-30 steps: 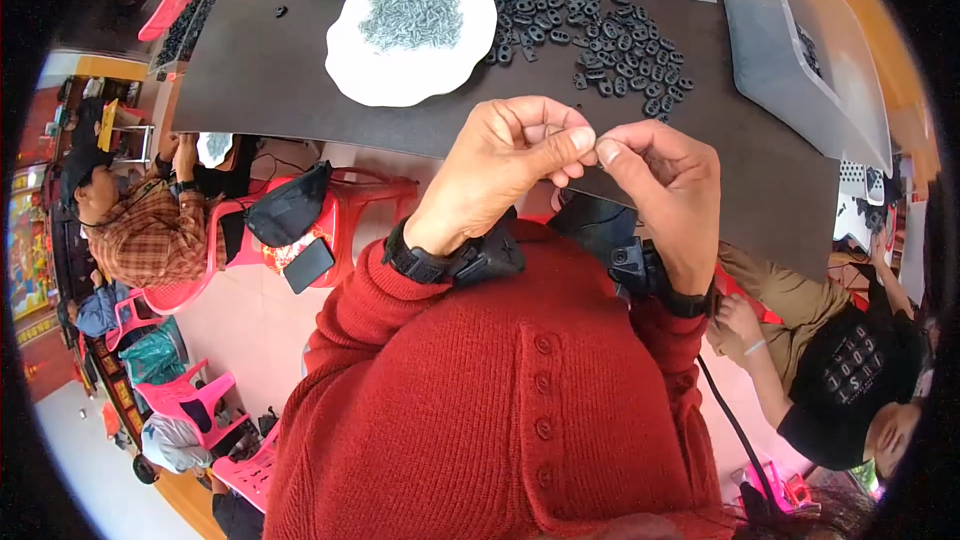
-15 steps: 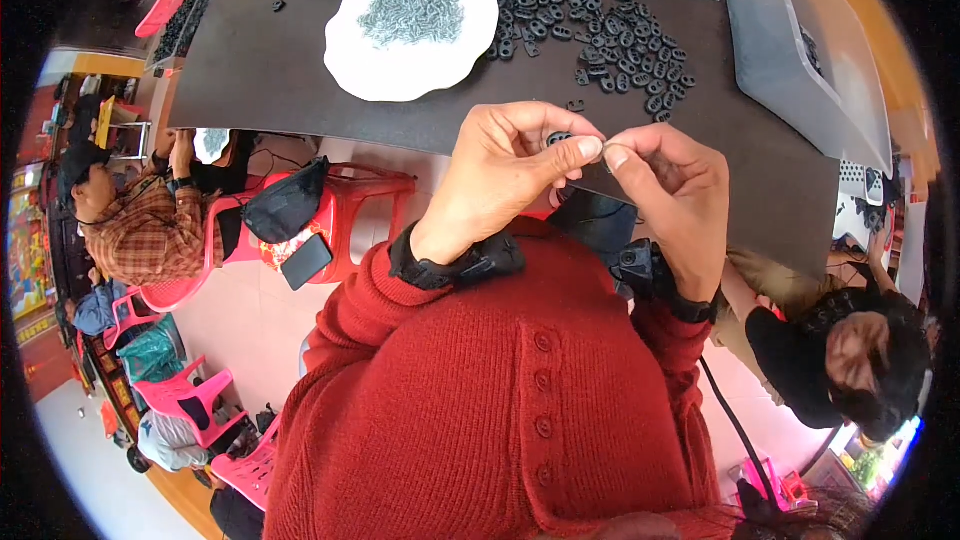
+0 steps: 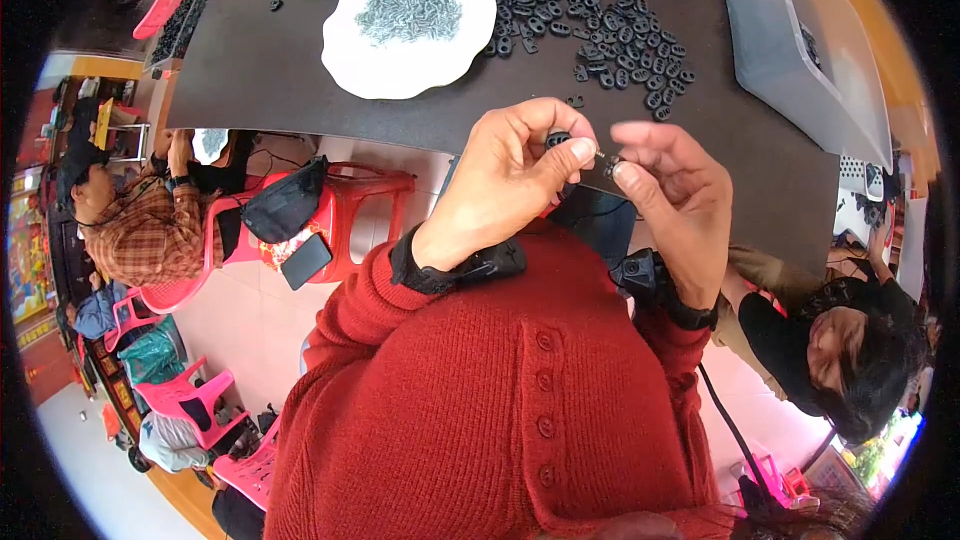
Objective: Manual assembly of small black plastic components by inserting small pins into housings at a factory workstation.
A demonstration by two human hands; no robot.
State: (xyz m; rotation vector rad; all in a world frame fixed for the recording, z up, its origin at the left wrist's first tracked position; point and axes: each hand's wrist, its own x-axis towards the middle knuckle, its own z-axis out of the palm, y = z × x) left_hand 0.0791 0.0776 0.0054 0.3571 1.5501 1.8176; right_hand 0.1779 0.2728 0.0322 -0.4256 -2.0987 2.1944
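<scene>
The left hand [image 3: 520, 175] curls around a black piece [image 3: 558, 140]; the right hand [image 3: 682, 182] pinches a dark part [image 3: 613, 167] just beside its fingertips.

Dressed in red and black

A thick red knit sweater [image 3: 440, 390] fills the bottom middle, with thin ribbed lines and long sleeves. Four round red buttons [image 3: 546, 427] go down its front. The left hand [image 3: 525, 165] and right hand [image 3: 675, 175] are bare. Each wrist has a black strap with a small black box; the box right of the middle has a round spot. A black cord [image 3: 735, 420] shows at lower right.
</scene>
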